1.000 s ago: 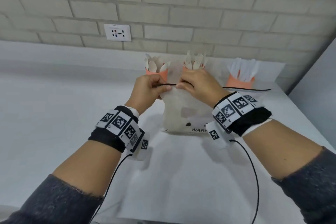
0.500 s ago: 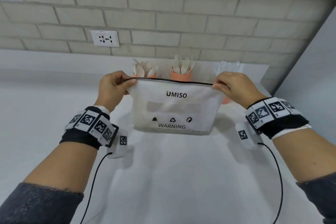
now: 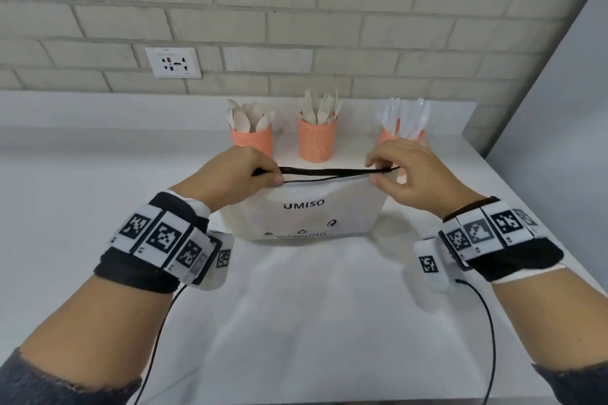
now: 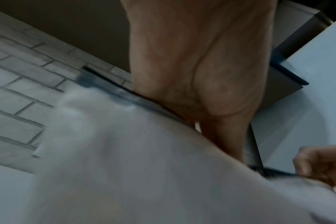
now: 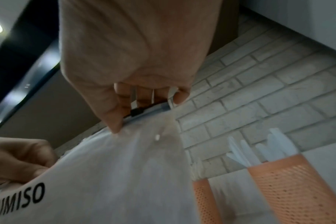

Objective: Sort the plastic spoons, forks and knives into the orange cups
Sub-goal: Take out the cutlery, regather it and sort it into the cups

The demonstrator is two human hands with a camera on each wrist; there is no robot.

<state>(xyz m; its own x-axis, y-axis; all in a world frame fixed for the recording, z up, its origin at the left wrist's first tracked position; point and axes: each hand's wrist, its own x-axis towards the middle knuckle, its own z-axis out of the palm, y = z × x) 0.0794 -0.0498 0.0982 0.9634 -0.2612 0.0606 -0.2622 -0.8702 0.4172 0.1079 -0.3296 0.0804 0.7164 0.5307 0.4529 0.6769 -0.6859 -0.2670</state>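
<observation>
Cutlery stands sorted in three cups (image 3: 318, 140) behind the bag (image 3: 306, 210), whose black top edge we pinch taut with left hand (image 3: 237, 174) and right hand (image 3: 406, 171), probably to seal it.

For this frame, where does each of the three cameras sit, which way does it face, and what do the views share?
Head: on the head, facing forward and down at the white bag, three orange cups and brick wall; shows both forearms, left hand, right hand.
Left wrist: under the left palm, looking along it at the bag's zip edge.
Right wrist: under the right hand, facing bag and cups.
Shared: the bag appears in all three views.
</observation>
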